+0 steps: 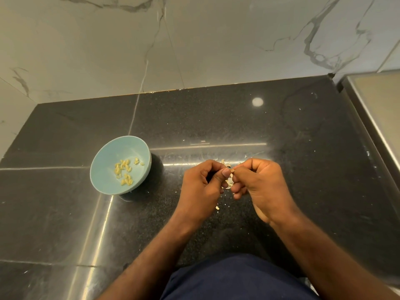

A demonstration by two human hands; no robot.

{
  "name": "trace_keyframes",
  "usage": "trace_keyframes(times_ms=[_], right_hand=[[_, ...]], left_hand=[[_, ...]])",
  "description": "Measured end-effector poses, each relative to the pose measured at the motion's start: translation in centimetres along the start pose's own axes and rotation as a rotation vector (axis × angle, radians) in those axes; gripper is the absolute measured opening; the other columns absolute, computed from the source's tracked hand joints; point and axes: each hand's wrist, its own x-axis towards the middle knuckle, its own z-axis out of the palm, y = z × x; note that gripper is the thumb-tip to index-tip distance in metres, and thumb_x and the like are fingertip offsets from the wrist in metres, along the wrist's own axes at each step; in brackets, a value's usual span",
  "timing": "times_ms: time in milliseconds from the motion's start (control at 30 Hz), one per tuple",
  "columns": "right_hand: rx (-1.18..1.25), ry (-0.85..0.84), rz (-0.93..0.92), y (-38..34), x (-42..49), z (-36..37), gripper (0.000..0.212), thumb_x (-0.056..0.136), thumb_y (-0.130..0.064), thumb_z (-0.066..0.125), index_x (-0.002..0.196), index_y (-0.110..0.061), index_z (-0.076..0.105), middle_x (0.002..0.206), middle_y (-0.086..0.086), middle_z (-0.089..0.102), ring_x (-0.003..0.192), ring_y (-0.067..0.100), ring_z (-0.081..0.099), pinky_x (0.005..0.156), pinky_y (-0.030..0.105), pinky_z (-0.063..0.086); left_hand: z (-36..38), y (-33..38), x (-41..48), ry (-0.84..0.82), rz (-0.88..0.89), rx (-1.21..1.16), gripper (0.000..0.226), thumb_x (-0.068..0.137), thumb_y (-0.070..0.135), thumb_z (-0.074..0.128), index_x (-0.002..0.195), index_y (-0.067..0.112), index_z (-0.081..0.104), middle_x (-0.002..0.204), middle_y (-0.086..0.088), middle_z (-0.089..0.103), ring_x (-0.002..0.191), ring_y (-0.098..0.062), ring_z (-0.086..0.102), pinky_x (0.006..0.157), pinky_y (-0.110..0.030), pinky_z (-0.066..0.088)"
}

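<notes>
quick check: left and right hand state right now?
Left hand: closed, thumb and fingers pinching a small seed.
Right hand: closed, fingers curled, pinching what looks like the same seed from the other side.

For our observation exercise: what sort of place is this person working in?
Probably a kitchen: a polished black stone counter, a marble-look tiled wall behind it, and a blue bowl of shelled seeds.
</notes>
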Motion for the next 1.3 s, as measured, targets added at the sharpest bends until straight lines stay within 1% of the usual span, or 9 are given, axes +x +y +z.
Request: trace_keyframes(times_ms=[233, 367, 533, 633, 700, 833, 933, 1133, 1300], right_hand=[[0.243, -0.116, 0.131, -0.9, 0.3, -1.0, 0.015, 0.093, -0.002, 0.054, 0.08, -0.006, 0.061, 0.065, 0.006, 0.059, 0.052, 0.013, 0.055, 0.045, 0.022, 0.044], [0.156, -0.084, 0.074, -0.7, 0.3, -1.1, 0.022, 0.094, -0.005, 0.053, 0.074, -0.008, 0.061, 0.064, 0.006, 0.059, 0.053, 0.015, 0.055, 0.047, 0.025, 0.044], [0.042, -0.07, 0.017, -0.6, 0.6, -1.1, 0.024, 0.097, -0.008, 0.054, 0.075, -0.005, 0.06, 0.062, 0.007, 0.06, 0.054, 0.017, 0.056, 0.048, 0.026, 0.046], [-0.277, -0.063, -0.094, 0.1, 1.0, -1.5, 0.015, 0.094, -0.016, 0.066, 0.082, -0.008, 0.066, 0.067, 0.003, 0.068, 0.061, 0.015, 0.063, 0.057, 0.027, 0.052], [-0.471, -0.093, -0.122, 0.4, 1.0, -1.7, 0.001, 0.09, -0.019, 0.072, 0.091, -0.019, 0.071, 0.079, -0.005, 0.072, 0.072, 0.004, 0.066, 0.065, 0.024, 0.054], [-0.424, -0.155, -0.138, 0.0, 0.5, -1.4, 0.018, 0.088, -0.019, 0.074, 0.103, -0.027, 0.072, 0.095, -0.011, 0.075, 0.09, 0.003, 0.07, 0.073, 0.021, 0.057], [-0.349, -0.178, -0.186, -0.1, 0.2, -1.0, 0.015, 0.087, -0.018, 0.073, 0.102, -0.022, 0.074, 0.092, -0.008, 0.076, 0.087, 0.007, 0.072, 0.074, 0.023, 0.057], [-0.443, -0.149, -0.262, -0.1, 0.1, -1.2, 0.005, 0.09, -0.02, 0.071, 0.092, -0.022, 0.074, 0.081, -0.012, 0.073, 0.073, 0.004, 0.067, 0.063, 0.016, 0.051], [-0.571, -0.135, -0.372, -0.2, 0.0, -0.9, 0.007, 0.09, -0.023, 0.072, 0.085, -0.028, 0.071, 0.078, -0.01, 0.07, 0.069, 0.012, 0.065, 0.062, 0.031, 0.055]], left_hand=[[-0.2, 0.3, 0.9, -0.026, -0.155, -0.303, 0.018, 0.095, 0.017, 0.059, 0.098, 0.001, 0.066, 0.08, -0.009, 0.068, 0.07, -0.016, 0.063, 0.06, -0.021, 0.052], [-0.1, 0.1, 0.9, -0.022, -0.163, -0.332, 0.029, 0.091, 0.023, 0.059, 0.102, -0.003, 0.065, 0.08, -0.009, 0.067, 0.07, -0.016, 0.062, 0.06, -0.021, 0.052], [-0.2, 0.0, 0.7, -0.017, -0.174, -0.365, 0.015, 0.097, 0.002, 0.054, 0.106, -0.002, 0.064, 0.08, -0.008, 0.068, 0.071, -0.012, 0.064, 0.063, -0.019, 0.053], [-0.4, 0.2, 0.5, -0.015, -0.166, -0.376, 0.015, 0.096, 0.0, 0.054, 0.107, -0.004, 0.064, 0.08, -0.008, 0.07, 0.072, -0.012, 0.066, 0.065, -0.019, 0.054], [-0.6, 0.2, 0.3, -0.006, -0.157, -0.364, 0.014, 0.094, 0.001, 0.058, 0.105, -0.004, 0.065, 0.081, -0.008, 0.071, 0.073, -0.013, 0.068, 0.065, -0.019, 0.055], [-1.1, 0.0, 0.0, -0.018, -0.129, -0.298, 0.014, 0.092, 0.008, 0.063, 0.102, -0.001, 0.068, 0.083, -0.008, 0.072, 0.074, -0.013, 0.068, 0.065, -0.021, 0.055], [-1.4, 0.0, -0.1, -0.047, -0.121, -0.258, 0.013, 0.094, 0.008, 0.061, 0.102, 0.002, 0.069, 0.083, -0.006, 0.073, 0.073, -0.012, 0.068, 0.066, -0.021, 0.055], [-1.9, 0.2, -0.1, -0.093, -0.069, -0.14, 0.01, 0.094, 0.007, 0.062, 0.1, 0.007, 0.07, 0.081, -0.004, 0.073, 0.072, -0.011, 0.069, 0.068, -0.021, 0.057], [-1.8, 0.2, -0.1, -0.04, -0.002, 0.027, 0.01, 0.091, 0.008, 0.068, 0.088, 0.018, 0.069, 0.075, -0.003, 0.071, 0.064, -0.009, 0.064, 0.062, -0.023, 0.054]])
